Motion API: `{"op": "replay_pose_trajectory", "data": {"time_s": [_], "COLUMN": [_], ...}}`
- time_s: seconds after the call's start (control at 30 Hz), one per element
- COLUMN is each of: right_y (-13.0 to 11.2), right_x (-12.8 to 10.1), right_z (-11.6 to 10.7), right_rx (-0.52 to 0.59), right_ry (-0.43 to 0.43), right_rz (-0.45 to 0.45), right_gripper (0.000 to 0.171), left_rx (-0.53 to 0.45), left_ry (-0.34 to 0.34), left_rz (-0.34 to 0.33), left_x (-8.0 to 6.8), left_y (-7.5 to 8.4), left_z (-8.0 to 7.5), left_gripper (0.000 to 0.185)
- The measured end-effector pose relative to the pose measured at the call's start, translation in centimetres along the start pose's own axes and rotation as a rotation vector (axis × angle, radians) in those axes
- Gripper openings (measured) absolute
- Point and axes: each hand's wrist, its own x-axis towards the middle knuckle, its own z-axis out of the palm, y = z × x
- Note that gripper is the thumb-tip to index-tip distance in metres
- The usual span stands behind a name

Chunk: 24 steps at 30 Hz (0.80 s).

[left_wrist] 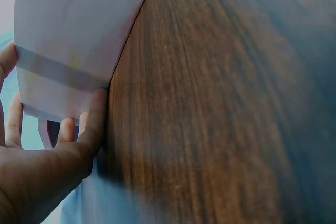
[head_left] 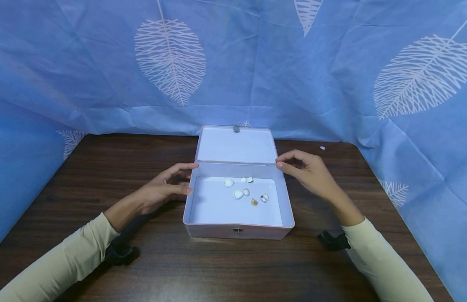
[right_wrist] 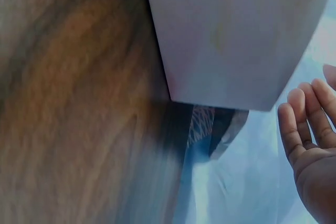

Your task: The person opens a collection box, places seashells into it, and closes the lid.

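Head view shows a pale pink box [head_left: 238, 228] standing open in the middle of the wooden table [head_left: 105, 176], its lid [head_left: 236, 144] raised upright at the back and several small shells [head_left: 245, 193] lying inside. The left hand [head_left: 163, 188] rests against the left wall with relaxed fingers; the right hand [head_left: 309, 170] touches the lid's right corner with loose fingertips, gripping nothing. I judge the step concerns the lid; the next move calls for both hands guiding it evenly on its hinge.
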Motion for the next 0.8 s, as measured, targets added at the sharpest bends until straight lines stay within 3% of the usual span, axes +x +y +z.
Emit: {"op": "replay_pose_trajectory", "data": {"time_s": [0.17,0.4,0.8], "right_y": [0.4,1.0,4.1], "right_x": [0.0,-0.2,1.1], "right_z": [-1.0,-2.0,-5.1], "right_rx": [0.044,0.025,-0.039], "right_ry": [0.027,0.051,0.138], "right_rz": [0.025,0.017,0.073], "right_gripper": [0.023,0.022,0.027], "left_rx": [0.0,-0.006,-0.003], "left_ry": [0.002,-0.002,-0.03], "left_rz": [-0.01,-0.028,0.022], "left_x": [0.1,0.2,0.1], "left_y": [0.1,0.1,-0.3], "left_z": [0.0,-0.1,-0.4], "left_gripper": [0.081,0.081,0.081]}}
